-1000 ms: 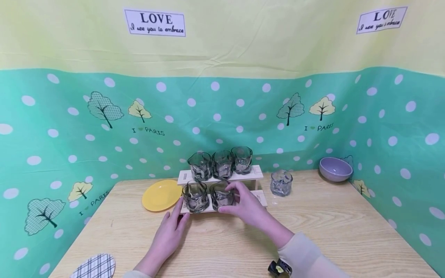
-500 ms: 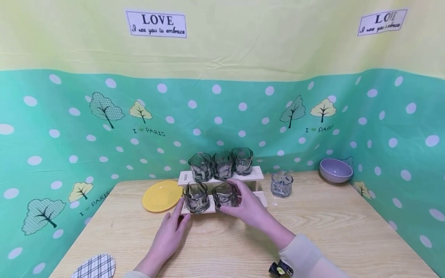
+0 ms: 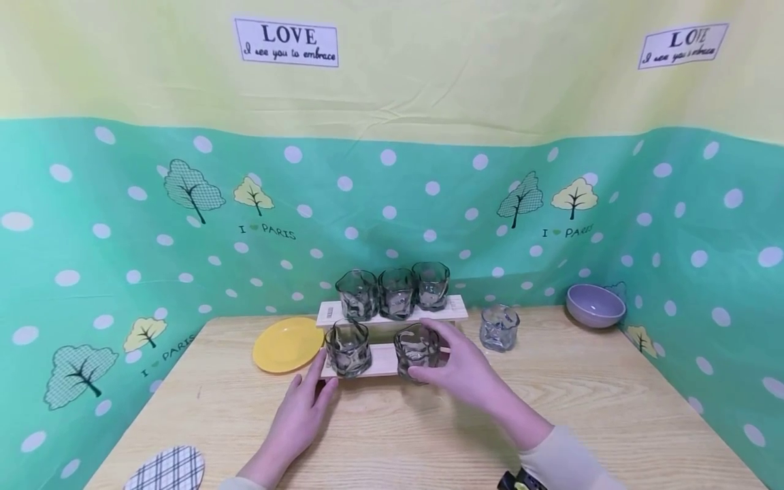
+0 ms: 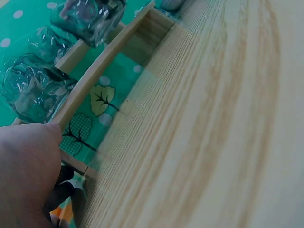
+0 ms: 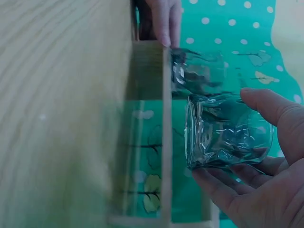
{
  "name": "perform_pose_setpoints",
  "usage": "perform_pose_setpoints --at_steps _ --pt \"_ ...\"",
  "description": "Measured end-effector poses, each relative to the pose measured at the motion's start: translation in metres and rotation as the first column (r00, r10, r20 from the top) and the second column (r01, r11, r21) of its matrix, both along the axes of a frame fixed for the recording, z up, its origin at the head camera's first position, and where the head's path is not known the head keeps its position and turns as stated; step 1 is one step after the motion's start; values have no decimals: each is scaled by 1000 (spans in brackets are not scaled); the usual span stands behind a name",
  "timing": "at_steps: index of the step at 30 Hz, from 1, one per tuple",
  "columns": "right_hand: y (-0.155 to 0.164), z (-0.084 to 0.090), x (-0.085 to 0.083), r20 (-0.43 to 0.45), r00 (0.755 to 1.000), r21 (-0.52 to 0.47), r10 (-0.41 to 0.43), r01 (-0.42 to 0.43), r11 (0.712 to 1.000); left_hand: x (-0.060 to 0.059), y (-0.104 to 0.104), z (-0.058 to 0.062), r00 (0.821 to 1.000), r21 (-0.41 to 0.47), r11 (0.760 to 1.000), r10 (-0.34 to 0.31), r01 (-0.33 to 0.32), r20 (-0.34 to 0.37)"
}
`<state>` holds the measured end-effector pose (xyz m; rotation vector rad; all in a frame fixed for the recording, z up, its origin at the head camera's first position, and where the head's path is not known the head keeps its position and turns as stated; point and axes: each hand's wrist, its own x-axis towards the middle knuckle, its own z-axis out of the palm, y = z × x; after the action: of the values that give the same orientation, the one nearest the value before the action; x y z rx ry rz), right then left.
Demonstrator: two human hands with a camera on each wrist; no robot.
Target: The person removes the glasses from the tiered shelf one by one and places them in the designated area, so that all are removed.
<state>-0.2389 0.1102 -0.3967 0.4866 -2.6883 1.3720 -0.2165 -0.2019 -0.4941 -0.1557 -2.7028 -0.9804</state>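
Note:
A two-tier wooden rack (image 3: 384, 361) stands on the table. My left hand (image 3: 297, 414) holds its left end, thumb at the front corner and fingers along the side. My right hand (image 3: 468, 373) grips a smoky drinking glass (image 5: 228, 130) by its side, thumb opposite the fingers. In the right wrist view its base shows a gap from the lower board. A second glass (image 3: 348, 350) stands on the lower tier beside my left fingers. Three more glasses (image 3: 397, 294) line the upper tier.
Right of the rack, a lone clear glass (image 3: 499, 328) sits on the table (image 3: 582, 381). A purple bowl (image 3: 595, 306) is at the back right corner, a yellow plate (image 3: 288, 345) left of the rack, and a checked oval mat (image 3: 168, 469) at the front left.
My right hand has moved right with its glass, widening the gap to the other lower glass. My left hand stays at the rack's left end. The head view has shifted slightly.

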Motion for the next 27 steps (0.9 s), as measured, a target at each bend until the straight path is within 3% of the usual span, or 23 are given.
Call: perform_pose_setpoints --at_steps 6,13,27 --pt "27 17 2 18 1000 16 -25 25 1000 -1 0 0 1000 1 1000 -3 3 0" --pt "63 34 -7 -32 998 43 -50 51 998 0 1 0 1000 5 1000 5 -5 -31" --pt "116 57 -24 -9 981 35 -192 193 981 1 2 4 1000 -5 1000 -1 1 -23"
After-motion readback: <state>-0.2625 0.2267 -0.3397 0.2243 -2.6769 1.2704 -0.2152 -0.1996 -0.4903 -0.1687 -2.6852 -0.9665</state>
